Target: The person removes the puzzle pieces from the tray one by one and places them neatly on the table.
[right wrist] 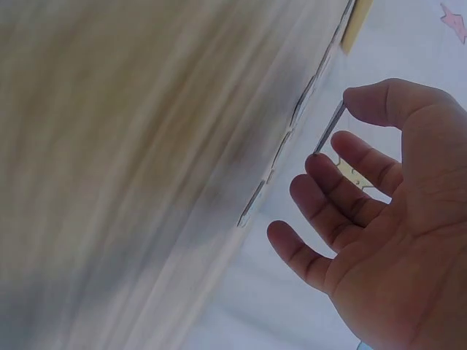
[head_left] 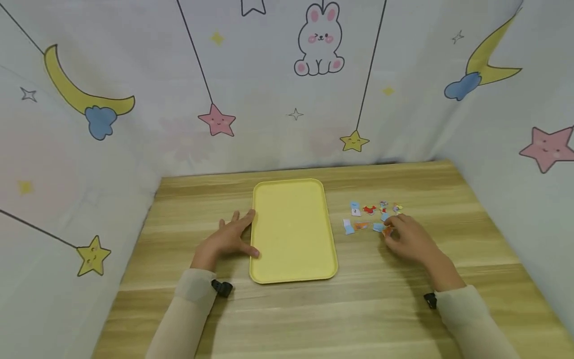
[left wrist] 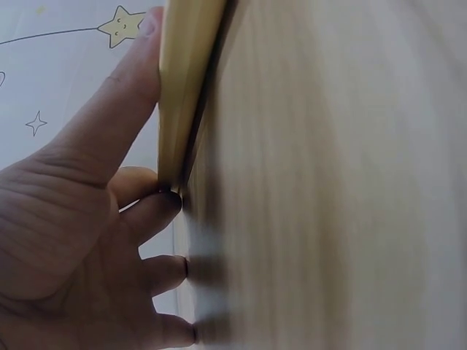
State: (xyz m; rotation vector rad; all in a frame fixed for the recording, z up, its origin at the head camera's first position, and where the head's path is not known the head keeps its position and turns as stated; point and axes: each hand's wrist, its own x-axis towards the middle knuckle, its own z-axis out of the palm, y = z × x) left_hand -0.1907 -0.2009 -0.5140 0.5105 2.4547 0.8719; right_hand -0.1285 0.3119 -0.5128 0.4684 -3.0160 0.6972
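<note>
A yellow tray (head_left: pixel 293 229) lies flat on the table. My left hand (head_left: pixel 228 237) rests at its left edge with fingers spread; in the left wrist view the thumb (left wrist: pixel 120 109) lies along the rim and the other fingertips reach the table beside it. On the right, my right hand (head_left: pixel 410 239) is over a group of small printed puzzle pieces. It pinches one thin, flat puzzle piece (right wrist: pixel 330 127) between thumb and fingertip, seen edge-on in the right wrist view; an orange part shows by the thumb from above. Its remaining fingers are loosely bent.
Several loose puzzle pieces lie right of the tray, among them a red one (head_left: pixel 369 210), an orange one (head_left: pixel 361 226) and a blue-and-white one (head_left: pixel 348 227). The wood-grain table (head_left: pixel 287 319) meets a white printed curtain (head_left: pixel 269 89) at its back and sides.
</note>
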